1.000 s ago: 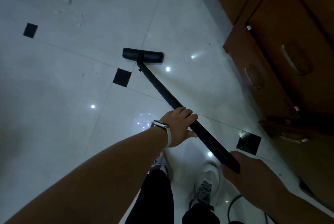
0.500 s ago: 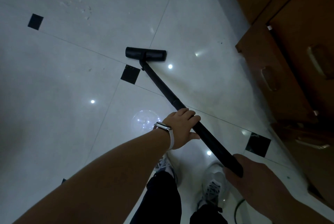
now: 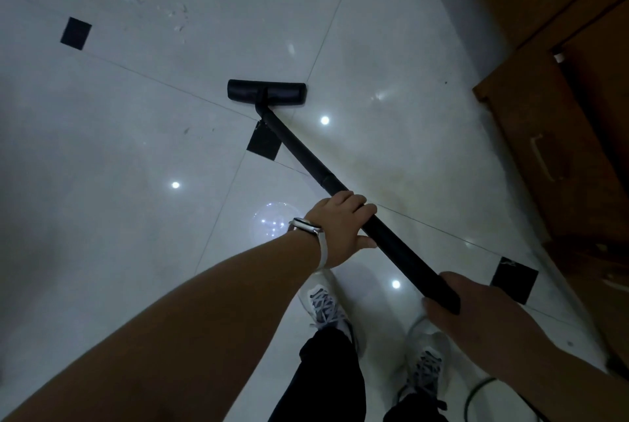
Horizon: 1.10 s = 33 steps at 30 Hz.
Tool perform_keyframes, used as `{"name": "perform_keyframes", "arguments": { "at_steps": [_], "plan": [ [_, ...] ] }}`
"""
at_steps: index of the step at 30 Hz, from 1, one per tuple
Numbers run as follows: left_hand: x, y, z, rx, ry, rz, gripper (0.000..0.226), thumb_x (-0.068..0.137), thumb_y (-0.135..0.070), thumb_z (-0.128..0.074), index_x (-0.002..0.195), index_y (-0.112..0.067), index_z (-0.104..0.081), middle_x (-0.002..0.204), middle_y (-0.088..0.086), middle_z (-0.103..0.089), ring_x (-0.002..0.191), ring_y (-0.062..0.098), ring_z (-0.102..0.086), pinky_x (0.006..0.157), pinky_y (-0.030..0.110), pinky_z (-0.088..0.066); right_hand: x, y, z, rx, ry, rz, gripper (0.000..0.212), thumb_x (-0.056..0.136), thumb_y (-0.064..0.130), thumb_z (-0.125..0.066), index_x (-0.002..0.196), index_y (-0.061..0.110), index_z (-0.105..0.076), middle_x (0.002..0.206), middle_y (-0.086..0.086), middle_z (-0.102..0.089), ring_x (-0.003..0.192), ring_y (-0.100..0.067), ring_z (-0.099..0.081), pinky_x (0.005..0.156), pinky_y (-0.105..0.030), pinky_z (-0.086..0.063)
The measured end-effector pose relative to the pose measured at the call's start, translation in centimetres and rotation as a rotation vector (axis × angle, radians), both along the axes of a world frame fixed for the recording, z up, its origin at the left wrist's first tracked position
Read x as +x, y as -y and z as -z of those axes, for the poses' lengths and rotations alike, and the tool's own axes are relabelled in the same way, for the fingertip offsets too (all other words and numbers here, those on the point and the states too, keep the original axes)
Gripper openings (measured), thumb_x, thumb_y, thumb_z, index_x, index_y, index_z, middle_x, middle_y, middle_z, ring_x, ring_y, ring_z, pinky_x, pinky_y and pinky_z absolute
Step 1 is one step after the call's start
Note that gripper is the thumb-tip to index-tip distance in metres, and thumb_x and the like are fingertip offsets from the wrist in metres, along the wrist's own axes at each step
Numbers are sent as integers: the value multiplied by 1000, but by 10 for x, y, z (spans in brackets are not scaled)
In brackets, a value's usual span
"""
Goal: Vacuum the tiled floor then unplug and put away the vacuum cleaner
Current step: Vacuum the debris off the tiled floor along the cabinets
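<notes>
Two grips on the vacuum wand [image 3: 299,151], and here's how it lies. Far out to the left of the left grip [image 3: 338,231], pale scraps of debris [image 3: 170,9] are scattered on the tiled floor [image 3: 102,149], well apart from the floor head [image 3: 266,92]. The left grip, a watch [image 3: 306,226] on its wrist, wraps over the black wand partway along, fingers curled across the top and the thumb showing beneath the tube. Ahead of it the wand slopes down to the floor head, which sits flat on the white tile just beyond a small black inset tile [image 3: 263,146]. Below the grips, two white laced shoes [image 3: 325,306] stand on the floor. Across to the right grip [image 3: 476,312]: it closes round the wand's near end. Under that grip a green cable [image 3: 480,384] curves over the floor. Further right again stands a wooden cabinet [image 3: 544,115] with a handle [image 3: 541,163] on its front.
</notes>
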<state>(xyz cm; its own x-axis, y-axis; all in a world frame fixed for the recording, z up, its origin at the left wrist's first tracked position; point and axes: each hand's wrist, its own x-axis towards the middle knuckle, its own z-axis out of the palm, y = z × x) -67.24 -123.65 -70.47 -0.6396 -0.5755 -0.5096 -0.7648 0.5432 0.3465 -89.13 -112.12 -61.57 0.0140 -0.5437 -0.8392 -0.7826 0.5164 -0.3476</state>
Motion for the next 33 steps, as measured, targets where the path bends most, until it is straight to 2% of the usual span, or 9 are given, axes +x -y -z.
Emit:
{"name": "perform_keyframes", "arguments": {
  "at_steps": [5,11,14,21,28,33],
  "plan": [
    [31,-3,-1,-84,25,37,59,93,-60,-39,136,-20,-43,131,4,-52,122,26,-46,104,41,-39,20,14,-2,-2,41,-55,25,92,47,-57,79,26,-52,56,3,-55,46,-5,-52,47,-19,-43],
    [68,-18,-3,7,3,-106,65,94,-60,-39,144,-18,-36,147,6,-41,140,28,-30,113,41,-31,43,24,-3,29,69,-105,21,90,46,-60,82,27,-55,64,-6,-63,62,-24,-64,50,-24,-43],
    [84,-19,-4,44,26,-149,66,95,-59,-37,146,-19,-31,151,4,-36,144,27,-24,116,42,-27,58,30,-1,25,79,-150,23,91,47,-59,82,27,-54,63,-5,-62,53,-18,-59,49,-22,-40],
    [122,-16,-6,76,43,-243,63,96,-57,-39,146,-20,-31,152,4,-34,145,26,-21,114,41,-26,92,50,7,36,100,-225,22,92,47,-59,81,29,-54,59,-4,-60,44,-6,-50,45,-20,-40],
    [164,-9,-1,71,54,-338,62,96,-56,-40,146,-21,-31,151,2,-35,145,24,-22,114,40,-28,133,77,11,1,97,-321,22,92,42,-61,81,25,-53,60,-1,-59,49,-11,-51,49,-25,-41],
    [192,1,2,69,45,-406,63,96,-55,-41,147,-20,-30,152,2,-34,145,23,-21,114,39,-27,165,101,10,-15,56,-426,22,93,45,-58,84,25,-53,62,2,-59,48,-8,-49,47,-20,-39]
  ]
}}
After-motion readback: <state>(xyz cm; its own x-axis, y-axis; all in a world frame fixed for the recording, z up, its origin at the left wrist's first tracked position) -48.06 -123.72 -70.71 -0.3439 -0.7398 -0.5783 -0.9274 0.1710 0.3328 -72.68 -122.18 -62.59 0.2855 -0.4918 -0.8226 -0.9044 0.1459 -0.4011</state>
